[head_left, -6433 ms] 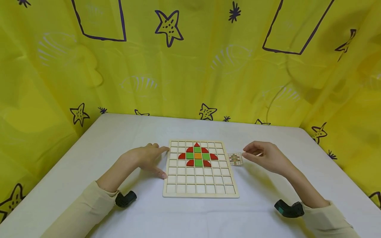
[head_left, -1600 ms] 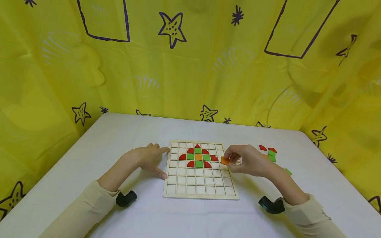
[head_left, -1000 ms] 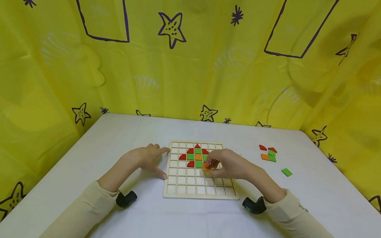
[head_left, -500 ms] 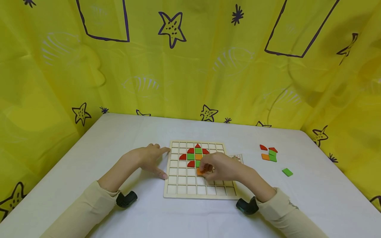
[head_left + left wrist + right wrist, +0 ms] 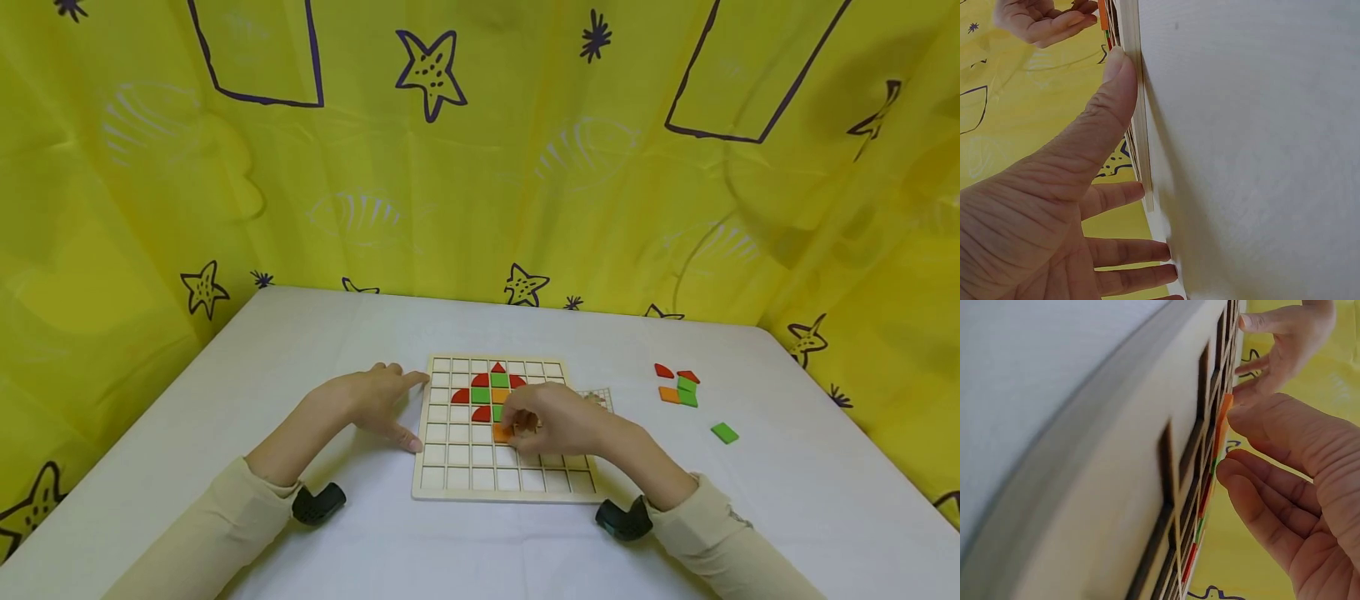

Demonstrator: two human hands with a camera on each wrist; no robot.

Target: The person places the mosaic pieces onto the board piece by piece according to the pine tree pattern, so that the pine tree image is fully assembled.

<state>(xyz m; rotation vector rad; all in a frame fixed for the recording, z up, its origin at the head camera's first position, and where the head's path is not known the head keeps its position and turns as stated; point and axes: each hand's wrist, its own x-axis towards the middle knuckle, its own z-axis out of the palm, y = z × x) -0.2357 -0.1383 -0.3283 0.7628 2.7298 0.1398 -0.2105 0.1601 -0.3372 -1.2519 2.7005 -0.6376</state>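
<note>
A wooden grid board (image 5: 457,477) lies on the white table. Red, green and orange tiles fill cells in its upper middle, some hidden behind my right hand. My left hand (image 5: 365,402) is spread at the board's left edge, with the thumb and index fingertip touching it; the left wrist view shows the thumb (image 5: 1107,106) against the rim. Over the board's middle, my right hand (image 5: 558,417) holds an orange square tile (image 5: 502,433) at its right side, just below the tile pattern. The right wrist view shows the thumb on that tile (image 5: 1224,415), nearly flat in its cell.
A small printed pattern card (image 5: 602,398) lies at the board's right edge, partly hidden by my right hand. Further right are loose tiles: a red one (image 5: 663,371), an orange one (image 5: 669,395), several others and a lone green tile (image 5: 724,433). A yellow curtain (image 5: 480,183) hangs behind.
Loose tiles appeared on the right since the oldest frame. My right hand carried the orange tile left over the board and lowered it flat into a cell. My left hand stayed put.
</note>
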